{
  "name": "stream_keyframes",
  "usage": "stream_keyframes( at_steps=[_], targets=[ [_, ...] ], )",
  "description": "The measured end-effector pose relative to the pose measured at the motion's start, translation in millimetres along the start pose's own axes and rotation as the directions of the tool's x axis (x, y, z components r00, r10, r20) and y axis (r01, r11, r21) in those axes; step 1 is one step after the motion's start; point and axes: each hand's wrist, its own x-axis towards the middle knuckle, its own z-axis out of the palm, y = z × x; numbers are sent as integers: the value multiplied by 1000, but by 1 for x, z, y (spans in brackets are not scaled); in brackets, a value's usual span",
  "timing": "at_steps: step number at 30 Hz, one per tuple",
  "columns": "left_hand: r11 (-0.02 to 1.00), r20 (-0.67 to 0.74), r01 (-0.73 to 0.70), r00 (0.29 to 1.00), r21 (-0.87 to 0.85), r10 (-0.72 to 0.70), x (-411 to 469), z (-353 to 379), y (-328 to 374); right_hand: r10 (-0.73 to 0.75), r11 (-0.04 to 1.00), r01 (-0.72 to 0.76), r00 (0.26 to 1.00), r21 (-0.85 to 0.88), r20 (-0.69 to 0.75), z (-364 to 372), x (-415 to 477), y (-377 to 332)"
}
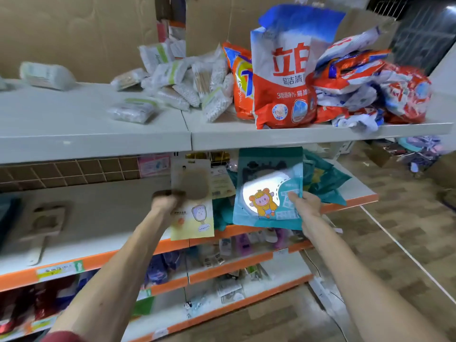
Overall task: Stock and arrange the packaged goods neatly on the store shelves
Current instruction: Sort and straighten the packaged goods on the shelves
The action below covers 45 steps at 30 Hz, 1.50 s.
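left hand [167,200] grip: holds cream card pack [193,183] | right hand [308,204] grip: pinches teal cartoon pouch [267,169]

two hands were in view: one left hand [164,201], one right hand [307,206]. each held one packet: one pale card packet [195,218], one teal pouch [266,193]. four shelf levels showed. the top shelf [74,124] carried one upright red-and-white detergent bag [283,77] and one orange bag [240,87]. the crumpled bags [370,87] and the swab packets [177,87], well over ten, lay too heaped to count exactly.
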Motion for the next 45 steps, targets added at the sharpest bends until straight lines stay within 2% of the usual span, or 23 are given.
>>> stream_keyframes(
  at_steps=[5, 16, 23, 31, 34, 38, 41, 45],
  targets=[
    [998, -60, -57, 997, 19, 58, -41, -66, -7, 12, 998, -15, 998, 57, 54, 24, -54, 8],
    [998, -87, 27, 996, 59, -21, -127, -204, -67, 10, 1000, -11, 979, 4, 203, 87, -186, 61],
    [1000, -181, -10, 984, 3, 10, -134, -259, -58, -25, 999, 30, 969, -17, 246, 122, -215, 40],
    [1000, -275, 4, 961, 25, 3, -69, -301, -44, -18, 998, 38, 950, -57, 312, 216, -199, 28],
    [999, -264, 34, 964, 2, -32, -22, -306, -40, 0, 997, 25, 951, -76, 311, 253, -184, 30],
    [996, -244, 54, 969, 67, -36, 34, -297, -38, 12, 994, 17, 965, -108, 263, 291, -162, 31],
    [989, -199, 34, 980, 145, -5, 65, -283, -38, 30, 994, -5, 972, -106, 232, 307, -150, 32],
    [988, -146, 88, 987, 128, -69, 92, -272, -40, 28, 995, -7, 978, -103, 205, 313, -137, 32]
  ],
)
